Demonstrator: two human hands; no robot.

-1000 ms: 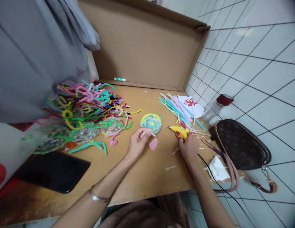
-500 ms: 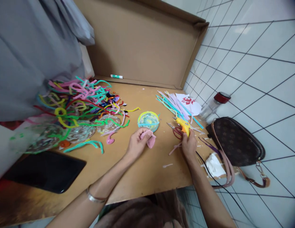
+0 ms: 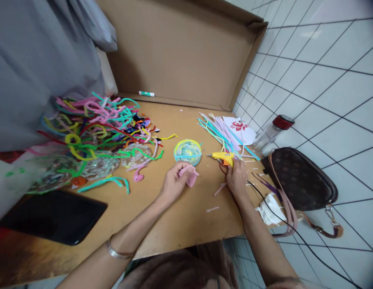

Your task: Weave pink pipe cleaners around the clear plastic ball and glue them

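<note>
Pinched in my left hand (image 3: 174,181) is a small pink ribbed piece (image 3: 191,176), held just above the table. My right hand (image 3: 238,175) grips a yellow glue gun (image 3: 222,156), its nozzle pointing left. A round disc (image 3: 188,151) with a yellow and blue rim and a blue strip across it lies just beyond my left hand. Red-handled scissors (image 3: 223,167) are partly hidden under the glue gun and my right hand. A short pink strip (image 3: 219,189) rests on the table between my hands.
Tangled pipe cleaners (image 3: 99,116) and a black tablet (image 3: 54,216) occupy the left. Straight pipe cleaners (image 3: 224,132), a glass bottle (image 3: 267,136), a brown bag (image 3: 303,178) and white tissue (image 3: 269,209) are on the right. A cardboard panel (image 3: 186,52) stands behind.
My right hand has lifted and turned the glue gun, so its nozzle now points left toward the disc. The cable has shifted with it. My left hand has barely moved.
</note>
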